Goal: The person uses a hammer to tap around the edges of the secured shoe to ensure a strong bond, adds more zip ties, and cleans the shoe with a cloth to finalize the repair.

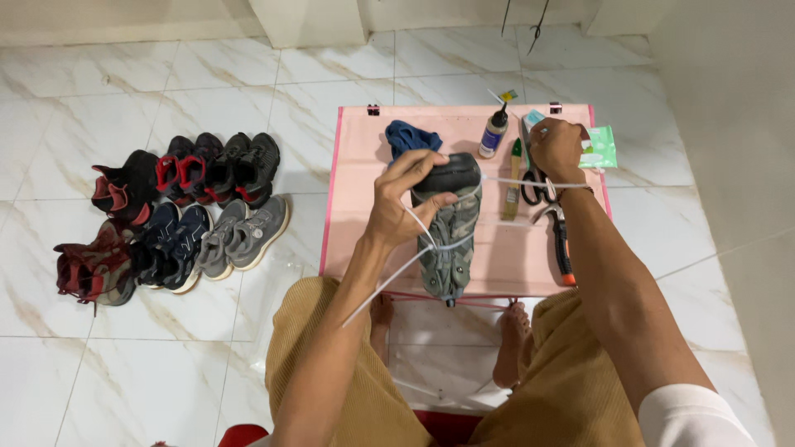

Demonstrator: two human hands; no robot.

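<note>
Two bare feet (513, 343) rest on the glossy marble-patterned floor tiles (149, 348) under the near edge of a low pink table (356, 215), flanked by knees in ribbed mustard fabric.

Item, centre of table: one grey-green camouflage shoe (451, 240), sole up, black rubber heel pointing away from the person. A thin white cord (397, 269) wraps across its middle and trails off toward the left forearm.

Item: left hand (406, 203), clasped around the heel end of the shoe, fingers over the black sole, thumb along its side.

Item: right hand (556, 149), clenched on the far end of the cord, which runs taut from the shoe to the fist.

Item, right part of table: orange-handled pliers (561, 244); black-handled scissors (534, 178); a flat wooden-handled brush (513, 178) with a green top.

Item, far edge: a small dark glue bottle (494, 132) with a white nozzle; a crumpled blue cloth (410, 136); a green soft packet (603, 147).

Item, floor to the left: paired sneakers (174, 215) in two rows, in black, red, navy and grey mesh.
</note>
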